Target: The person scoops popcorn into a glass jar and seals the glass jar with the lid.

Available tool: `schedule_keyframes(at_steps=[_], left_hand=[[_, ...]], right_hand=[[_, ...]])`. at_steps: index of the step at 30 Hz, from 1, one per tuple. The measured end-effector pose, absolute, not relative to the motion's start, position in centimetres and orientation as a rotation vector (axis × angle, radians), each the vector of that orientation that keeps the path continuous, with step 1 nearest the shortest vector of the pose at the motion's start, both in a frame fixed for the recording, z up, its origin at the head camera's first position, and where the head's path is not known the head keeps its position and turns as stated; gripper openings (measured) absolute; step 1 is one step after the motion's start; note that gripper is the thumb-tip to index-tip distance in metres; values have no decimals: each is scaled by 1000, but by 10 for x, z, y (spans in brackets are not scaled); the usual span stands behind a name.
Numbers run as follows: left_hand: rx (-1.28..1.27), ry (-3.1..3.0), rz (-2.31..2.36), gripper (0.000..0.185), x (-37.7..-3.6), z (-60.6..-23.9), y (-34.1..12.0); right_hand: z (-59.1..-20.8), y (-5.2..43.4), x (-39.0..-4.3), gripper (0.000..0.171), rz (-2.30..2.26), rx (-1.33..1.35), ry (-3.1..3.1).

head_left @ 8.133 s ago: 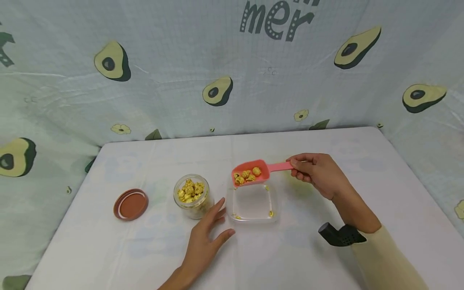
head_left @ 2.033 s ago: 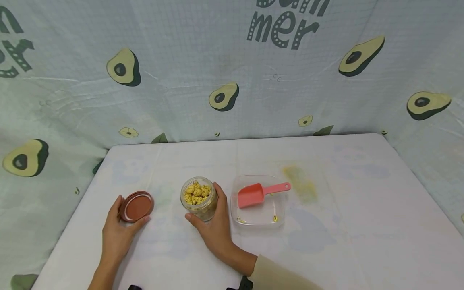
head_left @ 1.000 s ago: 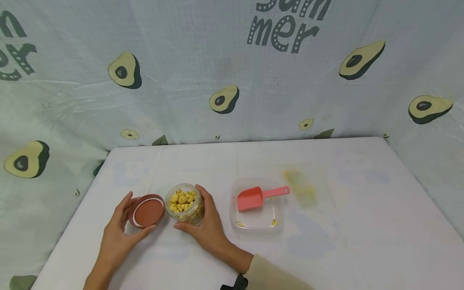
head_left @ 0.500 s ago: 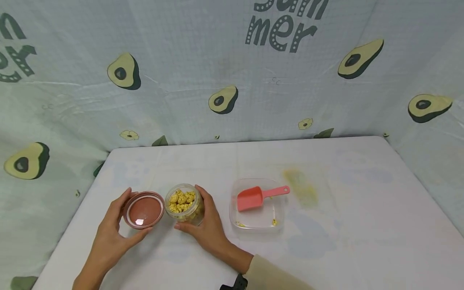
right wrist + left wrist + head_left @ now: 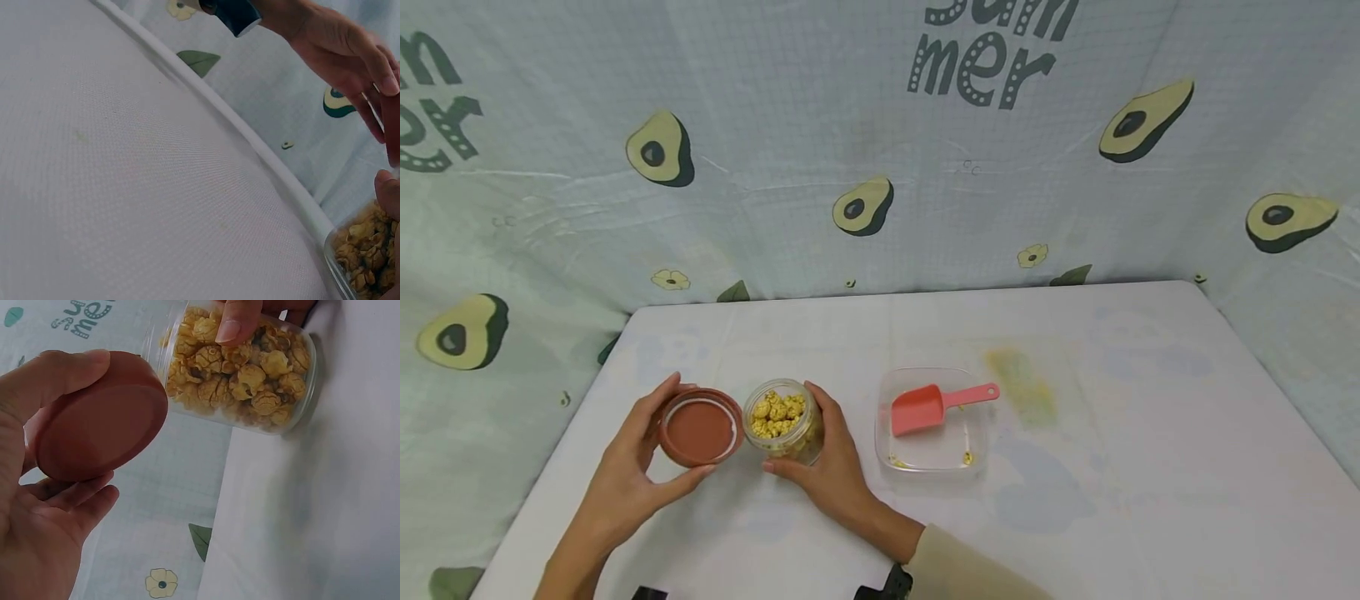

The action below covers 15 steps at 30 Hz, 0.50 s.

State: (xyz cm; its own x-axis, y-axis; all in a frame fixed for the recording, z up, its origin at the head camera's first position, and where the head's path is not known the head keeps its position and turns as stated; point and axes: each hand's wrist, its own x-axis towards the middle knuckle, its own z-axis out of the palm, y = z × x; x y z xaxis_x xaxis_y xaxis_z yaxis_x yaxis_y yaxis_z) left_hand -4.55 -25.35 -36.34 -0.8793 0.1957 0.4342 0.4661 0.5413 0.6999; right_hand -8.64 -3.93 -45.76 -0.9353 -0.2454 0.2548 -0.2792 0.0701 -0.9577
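My left hand (image 5: 628,475) grips a round reddish-brown jar lid (image 5: 700,427) between thumb and fingers, its inner side with a pale ring facing the head camera. In the left wrist view the lid (image 5: 103,422) is tilted close beside the jar's mouth. My right hand (image 5: 838,471) holds the clear glass jar (image 5: 805,442) round its right side, the thumb at the front. Caramel popcorn (image 5: 240,375) fills much of the jar, which stands uncapped on the table. At the right wrist view's edge, part of the popcorn jar (image 5: 359,250) shows below the lid (image 5: 391,125).
Right of the jar sits a clear square plastic container (image 5: 932,457) with a few popcorn crumbs. A pink scoop (image 5: 919,410) lies in it, its handle reaching over the right rim. A white cloth (image 5: 1120,433) covers the table; an avocado-print curtain (image 5: 760,225) hangs behind.
Earlier the right hand held the scoop with popcorn over the container; now the scoop lies there. The left hand has lifted the lid and brought it right; the jar has shifted slightly left.
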Motion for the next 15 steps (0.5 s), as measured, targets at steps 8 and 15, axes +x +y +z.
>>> schedule_keyframes(at_steps=[8,15], left_hand=[[-575,-2388,-1450,115,-52,-358,-244],[-583,-2400,-1467,98,-60,-353,-231]], right_hand=[[-457,-39,-86,97,2057,557,-2286],[-456,-38,-86,98,2029,565,-2278]])
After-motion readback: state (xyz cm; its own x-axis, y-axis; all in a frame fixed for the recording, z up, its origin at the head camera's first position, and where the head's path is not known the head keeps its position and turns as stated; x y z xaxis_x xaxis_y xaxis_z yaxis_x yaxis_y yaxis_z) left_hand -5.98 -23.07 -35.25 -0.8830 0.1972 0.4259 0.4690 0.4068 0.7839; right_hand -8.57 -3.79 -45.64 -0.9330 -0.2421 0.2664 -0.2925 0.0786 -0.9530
